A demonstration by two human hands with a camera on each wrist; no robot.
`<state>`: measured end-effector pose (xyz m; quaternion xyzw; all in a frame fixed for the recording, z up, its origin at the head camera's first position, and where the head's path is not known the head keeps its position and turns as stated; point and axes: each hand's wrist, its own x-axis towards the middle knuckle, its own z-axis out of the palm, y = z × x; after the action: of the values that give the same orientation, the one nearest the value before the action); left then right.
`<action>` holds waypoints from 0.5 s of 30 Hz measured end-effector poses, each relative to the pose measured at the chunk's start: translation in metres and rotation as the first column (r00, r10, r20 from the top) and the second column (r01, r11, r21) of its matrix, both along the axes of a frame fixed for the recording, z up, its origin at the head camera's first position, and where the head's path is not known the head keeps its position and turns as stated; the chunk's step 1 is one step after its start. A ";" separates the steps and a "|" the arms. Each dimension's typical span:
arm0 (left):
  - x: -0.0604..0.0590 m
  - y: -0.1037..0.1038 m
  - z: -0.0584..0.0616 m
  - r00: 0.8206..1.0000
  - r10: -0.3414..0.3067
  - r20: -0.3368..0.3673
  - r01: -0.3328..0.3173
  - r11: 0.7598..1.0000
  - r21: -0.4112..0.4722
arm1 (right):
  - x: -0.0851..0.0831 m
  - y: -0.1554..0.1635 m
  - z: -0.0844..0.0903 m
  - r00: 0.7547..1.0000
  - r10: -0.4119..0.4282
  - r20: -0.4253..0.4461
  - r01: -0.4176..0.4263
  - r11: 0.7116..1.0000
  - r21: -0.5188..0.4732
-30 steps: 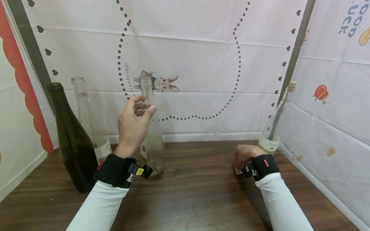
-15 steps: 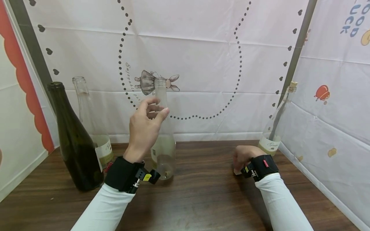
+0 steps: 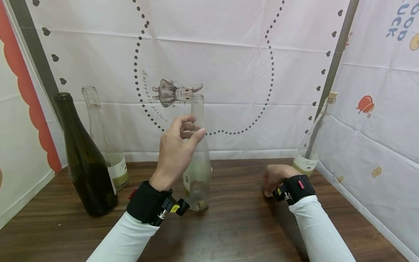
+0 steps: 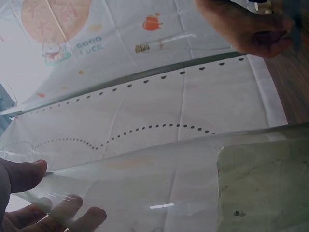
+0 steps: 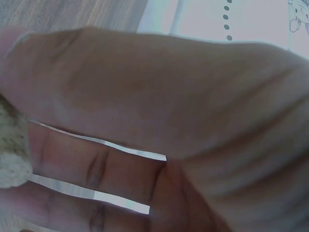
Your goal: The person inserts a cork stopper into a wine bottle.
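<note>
My left hand (image 3: 191,128) grips the neck of an uncorked clear glass bottle (image 3: 198,171), thumb on one side and fingers on the other. The bottle is upright near the middle of the brown wooden table (image 3: 229,225); whether its base touches the wood I cannot tell. The left wrist view looks along the bottle's glass (image 4: 169,183) with my fingertips (image 4: 29,176) on it. My right hand (image 3: 275,176) rests curled on the table to the right. In the right wrist view its fingers press a pale cork (image 5: 10,150) at the frame's left edge.
A dark green bottle (image 3: 83,163) and a clear labelled bottle (image 3: 106,145) stand at the left. A corked clear bottle (image 3: 312,138) stands at the back right corner. White printed sheets (image 3: 229,72) wall the table on three sides.
My left hand has carried the clear bottle to the right, away from the two left bottles and nearer the table's middle. The right hand has stayed in place.
</note>
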<state>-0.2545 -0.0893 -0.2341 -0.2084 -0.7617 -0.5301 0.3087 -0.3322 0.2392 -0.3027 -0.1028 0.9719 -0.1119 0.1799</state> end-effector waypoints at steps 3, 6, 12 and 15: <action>0.001 0.004 -0.001 1.000 -0.021 -0.013 0.021 1.000 -0.004 | 0.000 -0.001 0.002 1.000 -0.014 0.002 0.014 1.000 -0.012; 0.002 0.008 -0.002 0.999 -0.037 -0.020 0.037 0.999 -0.010 | -0.001 -0.002 0.003 1.000 -0.018 0.000 0.018 0.999 -0.037; 0.003 0.015 -0.006 0.997 -0.074 -0.027 0.073 0.997 -0.023 | -0.002 -0.004 0.005 1.000 -0.001 -0.028 -0.001 0.998 -0.063; 0.005 0.019 -0.007 0.995 -0.093 -0.033 0.092 0.995 -0.032 | -0.003 -0.004 0.006 1.000 -0.009 -0.029 0.007 0.998 -0.063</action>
<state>-0.2500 -0.0708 -0.2413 -0.2572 -0.7537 -0.5285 0.2939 -0.3351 0.2357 -0.2965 -0.1060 0.9709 -0.1416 0.1617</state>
